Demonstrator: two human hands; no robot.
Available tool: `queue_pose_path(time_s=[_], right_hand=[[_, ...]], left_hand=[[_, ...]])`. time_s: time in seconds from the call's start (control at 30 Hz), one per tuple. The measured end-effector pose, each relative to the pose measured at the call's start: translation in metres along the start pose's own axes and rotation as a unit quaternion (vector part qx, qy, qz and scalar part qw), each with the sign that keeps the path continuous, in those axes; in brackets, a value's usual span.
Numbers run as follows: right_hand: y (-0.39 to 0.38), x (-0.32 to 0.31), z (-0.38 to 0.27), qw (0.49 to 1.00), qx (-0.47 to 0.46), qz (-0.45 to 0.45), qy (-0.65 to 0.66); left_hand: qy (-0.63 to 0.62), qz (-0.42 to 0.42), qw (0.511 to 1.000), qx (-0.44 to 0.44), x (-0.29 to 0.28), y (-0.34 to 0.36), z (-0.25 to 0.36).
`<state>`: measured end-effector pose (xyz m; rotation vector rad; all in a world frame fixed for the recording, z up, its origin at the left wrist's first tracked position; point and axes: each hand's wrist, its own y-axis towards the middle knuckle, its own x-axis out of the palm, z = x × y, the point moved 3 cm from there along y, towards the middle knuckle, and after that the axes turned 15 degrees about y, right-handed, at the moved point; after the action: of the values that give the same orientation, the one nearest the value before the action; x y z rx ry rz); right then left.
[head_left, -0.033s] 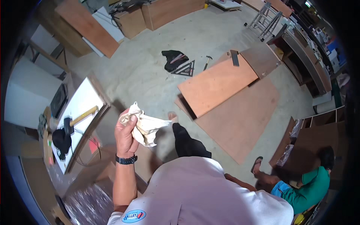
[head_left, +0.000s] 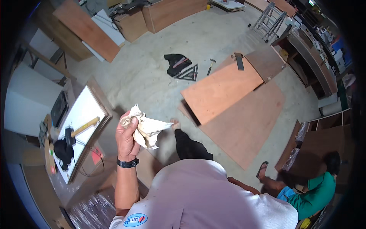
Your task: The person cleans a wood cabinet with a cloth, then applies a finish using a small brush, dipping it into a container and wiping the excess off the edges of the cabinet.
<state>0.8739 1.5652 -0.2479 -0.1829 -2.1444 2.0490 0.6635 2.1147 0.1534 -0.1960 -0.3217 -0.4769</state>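
My left hand (head_left: 127, 135) is raised in front of my body, its thumb and fingers closed on a crumpled off-white cloth (head_left: 148, 131). One corner of the cloth sticks out to the right and folds hang below the thumb. A dark watch is strapped round that wrist. Of my right arm only part of the forearm (head_left: 244, 185) shows beside my shirt; the hand is hidden behind my body. Left of the cloth, a mallet (head_left: 85, 126) with a yellowish handle lies on a white-topped panel stack (head_left: 87, 108), next to a black bundle (head_left: 63, 150).
Ahead on the floor lie a black cloth (head_left: 176, 63), a triangular square (head_left: 187, 72) and a hammer (head_left: 210, 66). A wooden box (head_left: 221, 93) rests on a brown sheet (head_left: 248, 129), with a dark-bladed tool (head_left: 239, 62) on top. A person in green (head_left: 316, 194) sits low at right.
The view has shifted very slightly. My left hand keeps the same hold on the cloth.
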Motion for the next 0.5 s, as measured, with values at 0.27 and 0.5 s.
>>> queue_pose_path(time_s=[0.27, 0.5], right_hand=[[-0.038, -0.104, -0.566, 0.874, -0.39, 0.254, -0.139], [-0.12, -0.193, -0.978, 0.763, -0.596, 0.226, 0.108]], left_hand=[[0.057, 0.089, 0.994, -0.024, -0.066, 0.278, 0.051], [0.084, 0.172, 0.981, -0.035, -0.176, 0.512, 0.063]])
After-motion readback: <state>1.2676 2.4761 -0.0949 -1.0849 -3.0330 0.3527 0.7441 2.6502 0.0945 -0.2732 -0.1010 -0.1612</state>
